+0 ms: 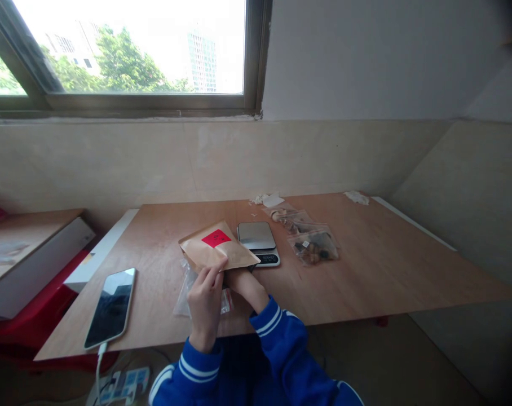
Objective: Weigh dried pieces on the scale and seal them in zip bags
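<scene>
My left hand (205, 299) pinches the near edge of a brown kraft paper bag (241, 255), which bears a red label (216, 238). The bag is tilted, its open end facing me. My right hand (248, 287) reaches in at that opening; its fingers are hidden inside, so I cannot see whether they hold anything. Under and beside my left hand lie clear plastic bags (182, 299). Just behind and right of the paper bag sits a small kitchen scale (256, 235) with a metal plate and a dark display strip.
Right of the scale lie several clear zip bags (314, 248) with dried pieces inside. White scraps (273, 199) are at the table's back edge, with a crumpled white piece (357, 197) farther right. A phone (111, 307) on a charging cable (99, 366) lies at the left edge.
</scene>
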A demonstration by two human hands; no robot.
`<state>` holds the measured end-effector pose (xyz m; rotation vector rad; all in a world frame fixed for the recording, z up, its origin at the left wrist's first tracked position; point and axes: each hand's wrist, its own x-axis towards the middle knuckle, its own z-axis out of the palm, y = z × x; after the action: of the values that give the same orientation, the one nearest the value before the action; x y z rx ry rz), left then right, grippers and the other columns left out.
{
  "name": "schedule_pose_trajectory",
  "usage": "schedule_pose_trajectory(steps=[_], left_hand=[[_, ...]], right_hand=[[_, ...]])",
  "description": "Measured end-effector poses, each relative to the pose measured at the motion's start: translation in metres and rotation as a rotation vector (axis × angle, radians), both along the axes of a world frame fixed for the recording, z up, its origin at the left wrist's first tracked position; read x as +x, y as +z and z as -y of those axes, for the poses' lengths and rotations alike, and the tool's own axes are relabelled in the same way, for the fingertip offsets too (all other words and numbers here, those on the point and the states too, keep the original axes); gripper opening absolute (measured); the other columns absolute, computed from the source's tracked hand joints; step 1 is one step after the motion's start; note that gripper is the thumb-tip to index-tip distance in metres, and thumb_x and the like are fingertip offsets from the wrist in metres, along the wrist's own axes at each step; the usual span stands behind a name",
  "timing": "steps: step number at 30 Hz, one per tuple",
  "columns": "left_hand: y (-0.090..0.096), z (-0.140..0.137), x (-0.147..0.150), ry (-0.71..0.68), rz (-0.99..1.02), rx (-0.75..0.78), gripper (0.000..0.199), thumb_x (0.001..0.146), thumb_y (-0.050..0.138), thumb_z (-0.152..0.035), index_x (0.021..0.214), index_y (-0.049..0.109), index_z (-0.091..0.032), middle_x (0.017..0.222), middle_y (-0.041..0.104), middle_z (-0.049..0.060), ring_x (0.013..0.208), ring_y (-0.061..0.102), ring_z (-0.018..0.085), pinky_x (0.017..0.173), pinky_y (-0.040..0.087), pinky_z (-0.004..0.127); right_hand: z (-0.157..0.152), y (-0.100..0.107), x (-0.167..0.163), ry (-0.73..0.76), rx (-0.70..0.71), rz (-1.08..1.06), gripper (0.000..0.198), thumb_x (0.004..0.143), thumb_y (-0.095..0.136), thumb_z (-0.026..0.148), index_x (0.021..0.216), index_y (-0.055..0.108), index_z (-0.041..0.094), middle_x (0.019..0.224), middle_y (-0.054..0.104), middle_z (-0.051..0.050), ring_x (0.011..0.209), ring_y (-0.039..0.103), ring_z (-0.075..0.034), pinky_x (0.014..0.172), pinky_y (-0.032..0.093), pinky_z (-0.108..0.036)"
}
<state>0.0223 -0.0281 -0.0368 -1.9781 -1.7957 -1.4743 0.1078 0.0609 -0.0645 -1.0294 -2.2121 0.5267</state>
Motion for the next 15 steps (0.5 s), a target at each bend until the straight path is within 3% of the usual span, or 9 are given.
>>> schedule_pose_trajectory(steps=[4, 6, 10, 15], left_hand=[[0.004, -0.006, -0.005, 0.037, -0.02, 0.044, 0.026, 0.092, 0.053, -0.023, 0.109, 0.072, -0.024, 0.084, 0.07, 0.002, 0.068, 0.065, 0.01, 0.06, 0.044, 0.018], [0.006, -0.009, -0.007, 0.037, -0.01, 0.047, 0.026, 0.092, 0.053, -0.023, 0.108, 0.072, -0.025, 0.084, 0.07, 0.002, 0.066, 0.064, 0.01, 0.06, 0.044, 0.018], [0.007, -0.015, -0.008, 0.013, 0.022, 0.023, 0.025, 0.091, 0.053, -0.024, 0.108, 0.072, -0.025, 0.086, 0.07, 0.002, 0.066, 0.064, 0.01, 0.06, 0.046, 0.018], [0.008, -0.018, -0.008, 0.007, 0.037, 0.038, 0.026, 0.092, 0.053, -0.026, 0.109, 0.072, -0.026, 0.087, 0.07, 0.001, 0.07, 0.065, 0.01, 0.061, 0.046, 0.018]], right_hand=[[0.019, 0.011, 0.016, 0.049, -0.144, -0.195, 0.05, 0.086, 0.049, 0.007, 0.135, 0.051, 0.018, 0.137, 0.055, -0.009, 0.131, 0.047, -0.024, 0.112, 0.035, -0.041], [0.026, 0.015, 0.02, 0.049, -0.176, -0.309, 0.05, 0.085, 0.047, 0.004, 0.132, 0.053, 0.019, 0.137, 0.056, -0.009, 0.132, 0.045, -0.023, 0.112, 0.036, -0.041], [0.033, 0.015, 0.022, 0.012, -0.215, -0.36, 0.044, 0.081, 0.044, -0.003, 0.113, 0.064, 0.019, 0.113, 0.068, -0.008, 0.112, 0.06, -0.023, 0.1, 0.046, -0.04], [0.042, 0.017, 0.028, -0.036, -0.176, -0.315, 0.029, 0.084, 0.046, -0.001, 0.098, 0.063, 0.019, 0.098, 0.065, -0.007, 0.092, 0.063, -0.02, 0.085, 0.051, -0.033]])
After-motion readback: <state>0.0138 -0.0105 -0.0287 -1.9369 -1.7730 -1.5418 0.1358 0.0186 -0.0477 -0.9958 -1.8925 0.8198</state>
